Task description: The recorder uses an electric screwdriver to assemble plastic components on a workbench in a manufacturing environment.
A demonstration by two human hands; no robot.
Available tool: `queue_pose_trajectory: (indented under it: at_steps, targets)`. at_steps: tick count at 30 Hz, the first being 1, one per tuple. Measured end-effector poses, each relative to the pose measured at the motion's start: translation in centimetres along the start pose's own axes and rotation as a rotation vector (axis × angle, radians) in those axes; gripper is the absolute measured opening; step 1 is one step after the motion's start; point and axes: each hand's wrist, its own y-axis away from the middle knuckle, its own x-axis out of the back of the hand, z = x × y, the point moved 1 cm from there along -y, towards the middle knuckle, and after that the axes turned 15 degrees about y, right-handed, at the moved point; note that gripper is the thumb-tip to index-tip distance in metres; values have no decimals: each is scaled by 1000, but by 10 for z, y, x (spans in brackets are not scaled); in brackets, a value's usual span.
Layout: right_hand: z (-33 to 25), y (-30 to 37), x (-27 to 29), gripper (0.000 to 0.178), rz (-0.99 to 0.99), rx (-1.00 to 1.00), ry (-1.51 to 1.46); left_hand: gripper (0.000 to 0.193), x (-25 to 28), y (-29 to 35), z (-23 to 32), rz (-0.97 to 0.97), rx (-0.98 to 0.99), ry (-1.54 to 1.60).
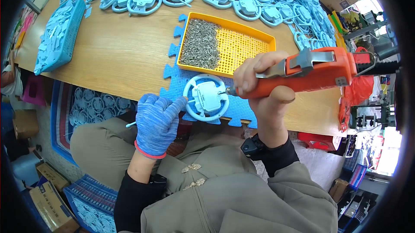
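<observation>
Firstly, we list one light-blue wheel piece (207,97), hub face up, lying on the blue interlocking mat (173,74) at the near edge of the bench (121,47), just below the yellow tray (272,43) of small metal screws (199,45). By its look we judge it moulded plastic: light, stiff, rather smooth, apt to skid or turn under side load, its thin rim and slender stem the weaker parts. We would take hold at the hub's edge or the thick left rim, clear of the stem. Left grip (157,118), in a blue knitted glove: fingers curled closed at the wheel's left side, index fingertip on the rim; a pale stem end pokes out beyond the hand, though the palm is hidden from us. Right grip (264,77), bare: wrapped firmly round an orange power driver (315,81). The wheel lies between both grips, touching the left and just left of the right, the bit meeting the hub's right side; whether it is seated we cannot tell.
</observation>
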Motion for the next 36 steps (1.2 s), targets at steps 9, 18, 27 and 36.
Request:
queue_pose_trajectory:
  at_steps: [9, 18, 27, 36]
  targets:
    - [7, -7, -13, 59, -35, 24, 213, 34, 2, -3, -5, -34, 22, 8]
    - [12, -22, -7, 61, -16, -73, 73, 25, 47, -9, -15, -116, -12, -125]
    - [-4, -48, 80, 59, 181, 71, 96, 22, 214, 48, -57, -376, 348, -542]
    - [4, -59, 113, 60, 339, 135, 154, 59, 125, -128, -78, -433, 93, -464]
